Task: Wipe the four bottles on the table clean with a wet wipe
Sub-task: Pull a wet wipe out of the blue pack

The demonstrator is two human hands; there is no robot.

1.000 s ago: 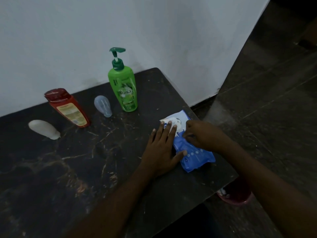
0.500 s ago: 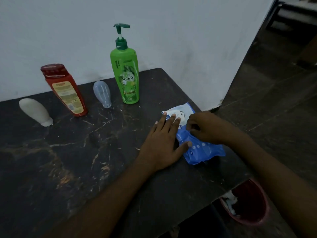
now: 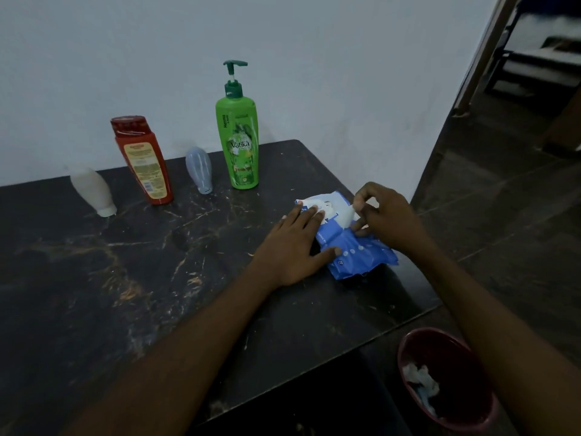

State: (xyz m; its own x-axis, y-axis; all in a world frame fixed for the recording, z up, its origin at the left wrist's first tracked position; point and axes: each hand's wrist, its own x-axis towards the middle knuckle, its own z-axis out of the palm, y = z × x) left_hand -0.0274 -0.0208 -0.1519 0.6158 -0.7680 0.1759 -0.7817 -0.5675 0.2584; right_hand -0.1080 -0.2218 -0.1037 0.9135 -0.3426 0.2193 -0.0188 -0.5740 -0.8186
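Left hand [image 3: 290, 250], fingers flat and together, pins the blue wipe pack [image 3: 352, 237] at the counter's [image 3: 125, 278] right edge, long axis running near-right to far-left, while right hand [image 3: 385, 220] pinches a white wipe [image 3: 345, 215]; best drawn upward steadily, pack held down.

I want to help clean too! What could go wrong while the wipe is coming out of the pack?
The wet wipe pack lies near the table's edge; if the left hand lets go, the right hand could tug it off. The wipe might tear or drag out extras.
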